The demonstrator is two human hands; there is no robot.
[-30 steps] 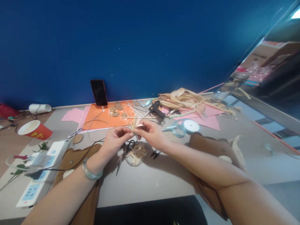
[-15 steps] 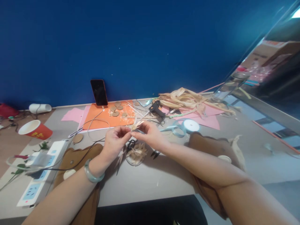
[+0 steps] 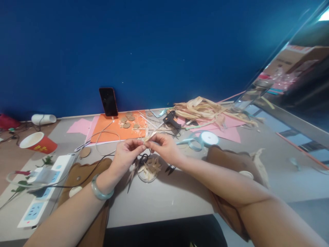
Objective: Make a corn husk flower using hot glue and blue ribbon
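My left hand (image 3: 128, 153) and my right hand (image 3: 164, 146) meet above the table, fingertips pinched around a small bunch of dried husk strips (image 3: 149, 136). Pale pointed ends stick up between the fingers; the lower end is hidden by them. Just below the hands sits a round clear dish (image 3: 148, 181) with cut husk pieces (image 3: 151, 168) in it. Scissors (image 3: 131, 178) with black handles lie at its left, partly covered by my left hand. Small black snips (image 3: 170, 168) poke out under my right wrist.
Behind are a glue gun (image 3: 171, 120), a heap of dried husks (image 3: 200, 106), a ribbon roll (image 3: 209, 138) and orange paper (image 3: 105, 128) with wooden discs. A phone (image 3: 109, 102) leans on the blue partition. Left stand a power strip (image 3: 46, 192) with cables and a red paper cup (image 3: 41, 143).
My right fingers have shifted slightly on the husk bunch, and its strips now show less above the fingers. Both hands stay in about the same place.
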